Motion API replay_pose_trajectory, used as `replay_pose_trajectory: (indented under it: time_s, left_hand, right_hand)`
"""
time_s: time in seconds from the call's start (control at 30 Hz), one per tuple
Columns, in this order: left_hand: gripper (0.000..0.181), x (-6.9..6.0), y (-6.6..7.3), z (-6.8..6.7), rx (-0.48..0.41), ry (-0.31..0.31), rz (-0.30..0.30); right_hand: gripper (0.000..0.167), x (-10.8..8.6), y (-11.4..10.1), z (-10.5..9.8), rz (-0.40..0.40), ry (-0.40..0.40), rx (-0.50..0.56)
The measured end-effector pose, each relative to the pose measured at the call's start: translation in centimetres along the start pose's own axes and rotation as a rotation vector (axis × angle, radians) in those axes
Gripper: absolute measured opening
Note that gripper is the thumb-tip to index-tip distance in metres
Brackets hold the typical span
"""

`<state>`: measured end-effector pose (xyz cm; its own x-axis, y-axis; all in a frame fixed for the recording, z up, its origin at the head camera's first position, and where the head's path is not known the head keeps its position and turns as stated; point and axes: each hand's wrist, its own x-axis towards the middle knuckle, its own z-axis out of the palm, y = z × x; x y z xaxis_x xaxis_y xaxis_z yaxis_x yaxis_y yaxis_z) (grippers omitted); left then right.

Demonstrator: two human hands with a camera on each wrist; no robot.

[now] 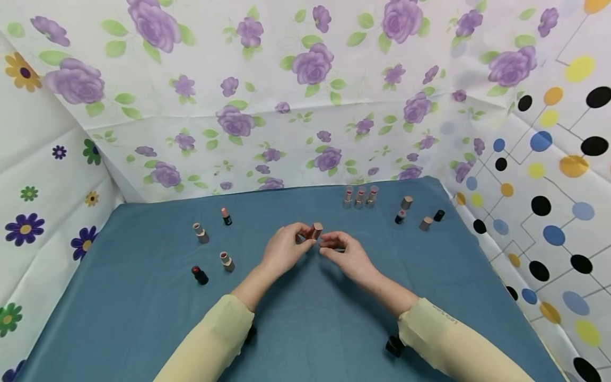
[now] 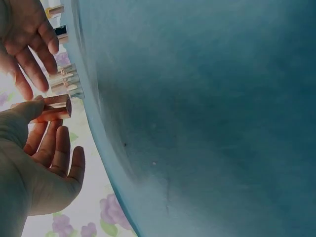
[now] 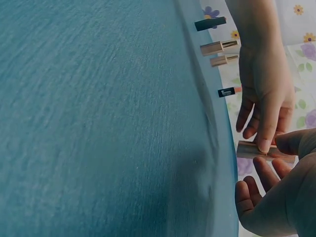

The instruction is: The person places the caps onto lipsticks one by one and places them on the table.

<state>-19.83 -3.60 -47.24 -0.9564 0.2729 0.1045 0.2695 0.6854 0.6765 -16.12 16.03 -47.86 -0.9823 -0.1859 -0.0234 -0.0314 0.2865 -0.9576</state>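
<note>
In the head view my left hand (image 1: pixel 285 248) pinches a rose-gold lipstick-like tube (image 1: pixel 317 229) between thumb and fingers, above the blue cloth. My right hand (image 1: pixel 350 258) is just right of it, fingers loosely bent and parted from the thumb. The left wrist view has the tube (image 2: pixel 61 107) in my left hand (image 2: pixel 44 168), with my right hand (image 2: pixel 24 34) apart from it. From the right wrist, the tube (image 3: pixel 245 149) lies across from my left hand (image 3: pixel 269 84), and my right hand (image 3: pixel 276 197) overlaps its near end; contact is unclear.
Uncapped lipsticks stand on the left: pink-tipped (image 1: pixel 226 216), beige (image 1: pixel 201 233), another beige (image 1: pixel 227 261) and black (image 1: pixel 200 275). At the back right are three clear tubes (image 1: pixel 359 197), a dark lipstick (image 1: pixel 400 216), rose-gold caps (image 1: pixel 426 223) and a black cap (image 1: pixel 439 215). Flowered cloth (image 1: pixel 312 106) hangs behind.
</note>
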Motion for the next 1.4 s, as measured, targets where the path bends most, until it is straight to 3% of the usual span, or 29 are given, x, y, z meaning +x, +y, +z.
replay_pose_trajectory:
  time_s: [0.17, 0.63, 1.1, 1.4]
  left_hand:
    - [0.024, 1.8, 0.1, 0.2, -0.004, 0.013, -0.03]
    - [0.025, 6.5, -0.9, 1.8, -0.021, 0.027, -0.137]
    - [0.021, 10.2, -0.1, 2.4, 0.141, -0.015, -0.175]
    - [0.029, 11.7, -0.4, 2.4, 0.182, -0.031, -0.219]
  right_hand:
    - [0.035, -0.3, 0.3, -0.6, 0.006, -0.013, -0.022]
    - [0.031, -1.0, 1.2, -3.5, 0.056, 0.066, -0.076]
    - [0.029, -1.2, 1.9, -4.4, 0.09, 0.086, -0.054]
    - [0.029, -1.1, 2.1, -4.3, 0.099, 0.077, -0.036]
